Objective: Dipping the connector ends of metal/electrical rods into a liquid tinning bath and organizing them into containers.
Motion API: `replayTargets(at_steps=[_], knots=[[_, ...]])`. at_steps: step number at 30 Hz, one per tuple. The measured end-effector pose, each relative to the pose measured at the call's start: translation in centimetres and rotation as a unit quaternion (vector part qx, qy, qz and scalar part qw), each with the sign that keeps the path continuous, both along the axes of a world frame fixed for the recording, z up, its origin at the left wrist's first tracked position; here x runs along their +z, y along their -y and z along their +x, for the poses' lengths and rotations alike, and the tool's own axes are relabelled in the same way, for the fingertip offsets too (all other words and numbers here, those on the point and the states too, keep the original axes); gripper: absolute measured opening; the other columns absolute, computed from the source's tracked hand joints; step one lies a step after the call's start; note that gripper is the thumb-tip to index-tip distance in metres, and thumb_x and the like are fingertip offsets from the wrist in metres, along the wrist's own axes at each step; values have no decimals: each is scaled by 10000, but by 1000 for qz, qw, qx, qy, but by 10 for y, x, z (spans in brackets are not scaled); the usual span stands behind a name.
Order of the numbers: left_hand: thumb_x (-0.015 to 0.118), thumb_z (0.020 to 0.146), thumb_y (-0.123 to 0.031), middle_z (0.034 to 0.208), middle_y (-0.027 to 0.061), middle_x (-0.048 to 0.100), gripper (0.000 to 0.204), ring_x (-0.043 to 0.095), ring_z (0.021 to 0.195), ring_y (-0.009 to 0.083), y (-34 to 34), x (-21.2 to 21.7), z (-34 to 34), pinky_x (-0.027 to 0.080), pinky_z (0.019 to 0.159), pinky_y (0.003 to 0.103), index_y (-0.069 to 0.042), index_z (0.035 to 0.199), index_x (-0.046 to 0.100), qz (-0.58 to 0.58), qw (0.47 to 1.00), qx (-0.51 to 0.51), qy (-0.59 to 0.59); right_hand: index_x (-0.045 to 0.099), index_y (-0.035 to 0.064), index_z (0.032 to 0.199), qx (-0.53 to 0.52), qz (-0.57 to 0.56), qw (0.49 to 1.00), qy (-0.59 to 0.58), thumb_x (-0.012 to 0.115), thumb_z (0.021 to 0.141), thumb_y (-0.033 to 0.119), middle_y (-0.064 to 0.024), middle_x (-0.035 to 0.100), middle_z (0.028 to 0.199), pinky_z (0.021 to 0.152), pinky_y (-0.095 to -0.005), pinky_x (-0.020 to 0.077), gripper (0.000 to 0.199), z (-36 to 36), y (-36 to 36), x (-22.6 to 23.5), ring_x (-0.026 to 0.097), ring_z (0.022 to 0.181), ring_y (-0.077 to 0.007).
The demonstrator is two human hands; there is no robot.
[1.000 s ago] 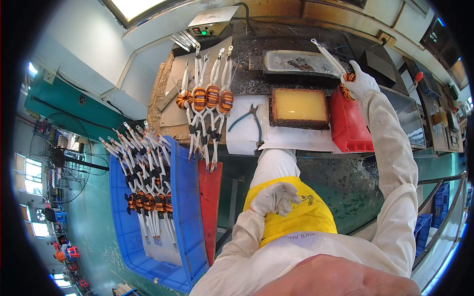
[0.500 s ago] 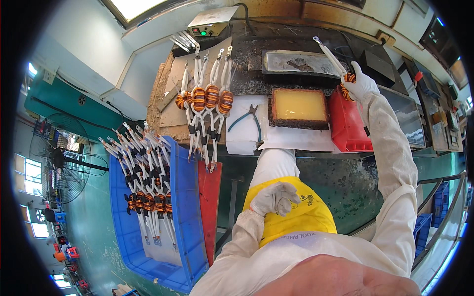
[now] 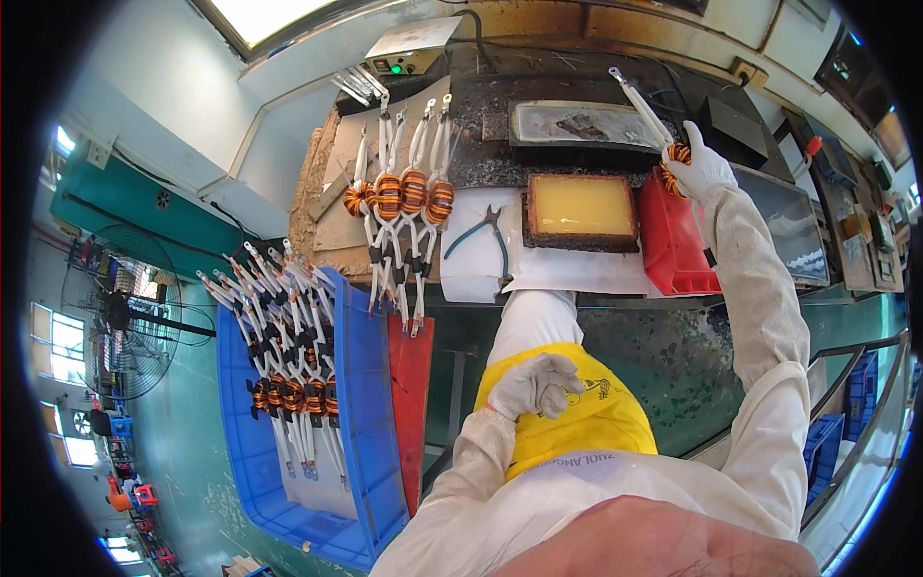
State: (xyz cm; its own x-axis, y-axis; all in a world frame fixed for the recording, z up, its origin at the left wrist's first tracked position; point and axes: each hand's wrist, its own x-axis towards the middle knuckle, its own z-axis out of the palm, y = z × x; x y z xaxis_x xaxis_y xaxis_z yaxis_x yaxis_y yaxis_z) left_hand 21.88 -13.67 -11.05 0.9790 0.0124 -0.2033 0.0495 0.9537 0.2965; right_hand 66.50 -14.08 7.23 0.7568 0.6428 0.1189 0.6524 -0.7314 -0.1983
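My right hand (image 3: 702,165), in a white glove, grips a copper-wound ring coil (image 3: 677,169) above the right end of the bench. The coil's white-sleeved leads (image 3: 642,108) point up and left, ending in a metal lug over a long dark-rimmed tray (image 3: 586,123). Below them sits a square pot of yellowish liquid (image 3: 581,205). My left hand (image 3: 538,386), gloved too, hovers over my yellow apron (image 3: 596,423) with fingers loosely curled and nothing visible in them. Several similar coils (image 3: 413,192) lie in a row at the bench's left.
Green-handled cutters (image 3: 495,238) rest on white paper beside the pot. A red bin (image 3: 673,245) stands right of it. At left a blue crate (image 3: 370,452) holds many coils with leads. A control box (image 3: 409,56) with a green light is at the back.
The view has shifted very slightly. Both hands stay in nearly the same place, the right one still on the coil.
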Motion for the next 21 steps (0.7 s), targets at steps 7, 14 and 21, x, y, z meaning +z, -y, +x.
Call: replayTargets(at_steps=[7, 14, 21], knots=[[362, 1057, -457, 1128, 233, 704, 503, 676, 641, 250, 1, 0, 1, 413, 459, 279, -55, 1191, 632, -24, 999, -12, 17, 303, 131, 1521, -3, 20, 1000, 10, 627, 887, 494, -281, 696, 1009, 797, -487, 544, 798, -2, 7, -3, 688, 919, -441], [364, 1056, -451, 1133, 225, 705, 489, 691, 666, 266, 0, -1, 0, 425, 466, 299, -66, 1193, 632, -2, 1000, -9, -18, 256, 219, 1546, -34, 76, 995, -45, 647, 856, 538, -287, 695, 990, 802, -474, 540, 854, -9, 22, -7, 690, 905, -453], [378, 1053, -440, 1090, 217, 715, 475, 671, 636, 271, 0, 5, 3, 449, 486, 317, -61, 1183, 632, 18, 999, -11, -44, 329, 51, 1516, -36, 277, 947, -159, 760, 804, 508, -264, 613, 1275, 882, -401, 535, 950, 32, 67, -74, 647, 1124, -334]])
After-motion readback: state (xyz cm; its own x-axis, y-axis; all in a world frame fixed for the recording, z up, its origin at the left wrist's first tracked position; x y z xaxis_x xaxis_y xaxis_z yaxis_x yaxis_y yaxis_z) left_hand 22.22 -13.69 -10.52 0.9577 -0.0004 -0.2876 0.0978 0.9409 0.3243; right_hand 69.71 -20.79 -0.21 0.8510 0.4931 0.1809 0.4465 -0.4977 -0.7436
